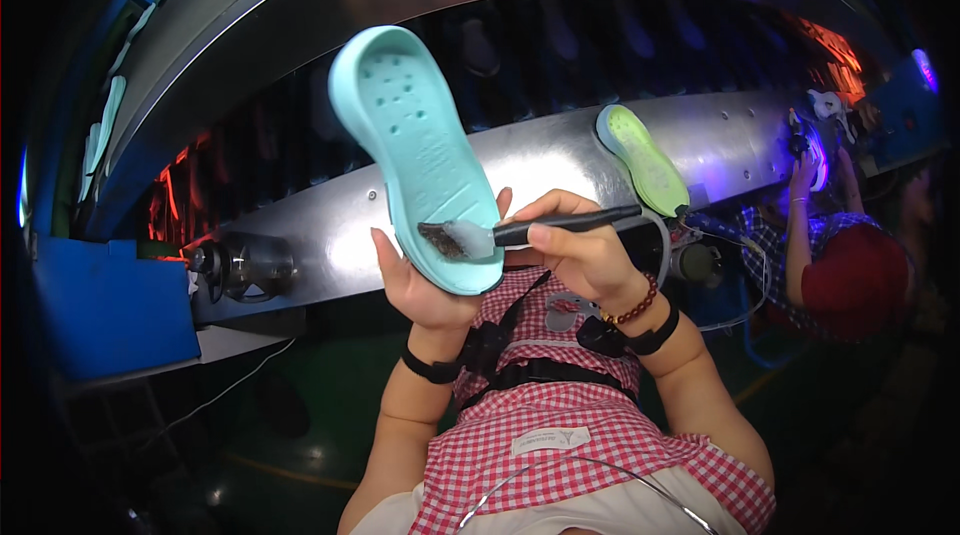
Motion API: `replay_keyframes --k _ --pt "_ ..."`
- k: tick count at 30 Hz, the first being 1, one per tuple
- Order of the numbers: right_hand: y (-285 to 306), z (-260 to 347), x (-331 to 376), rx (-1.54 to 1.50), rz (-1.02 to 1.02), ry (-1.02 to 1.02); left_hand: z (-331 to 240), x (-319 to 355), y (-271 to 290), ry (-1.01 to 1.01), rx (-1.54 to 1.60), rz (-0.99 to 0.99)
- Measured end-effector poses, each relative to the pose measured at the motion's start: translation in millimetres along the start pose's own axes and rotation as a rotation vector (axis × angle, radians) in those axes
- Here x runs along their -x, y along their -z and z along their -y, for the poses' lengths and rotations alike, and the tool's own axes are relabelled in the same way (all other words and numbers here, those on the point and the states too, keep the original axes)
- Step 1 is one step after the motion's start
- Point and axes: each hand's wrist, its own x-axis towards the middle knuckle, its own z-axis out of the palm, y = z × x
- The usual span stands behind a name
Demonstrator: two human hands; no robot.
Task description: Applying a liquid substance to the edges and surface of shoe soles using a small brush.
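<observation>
A light blue shoe sole [430,155] is tilted up in front of me, its toe end with small holes pointing up and away. My left hand [432,293] grips it from beneath at the near end, thumb along the left edge. My right hand [592,253] is closed round the black handle of a brush [515,232]. The dark, wet-looking bristles touch the sole's inner face near its lower end. From the handle's far end a pale tube [664,240] curves down. A yellow-green sole [645,161] rests on the metal ledge to the right.
Beyond the metal ledge [545,145] runs a dark conveyor [520,50] carrying several soles. A clear jar-like container [258,265] and a blue housing [112,305] stand at left. A co-worker [845,275] in a red cap handles a shoe part at right.
</observation>
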Motion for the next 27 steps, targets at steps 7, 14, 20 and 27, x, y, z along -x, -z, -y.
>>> replay_keyframes --k 7,14,20,27 --pt "-7 18 2 0.74 0.094 0.107 -7 -10 20 0.085 0.112 0.127" --pt "-14 30 -3 0.766 0.096 0.035 -10 -17 23 0.063 0.018 0.15" --pt "-13 40 -10 0.73 0.192 0.162 -14 -16 15 0.092 -0.106 0.201" --pt "-9 48 -16 1.001 0.314 0.175 -26 -26 16 0.055 -0.299 0.237"
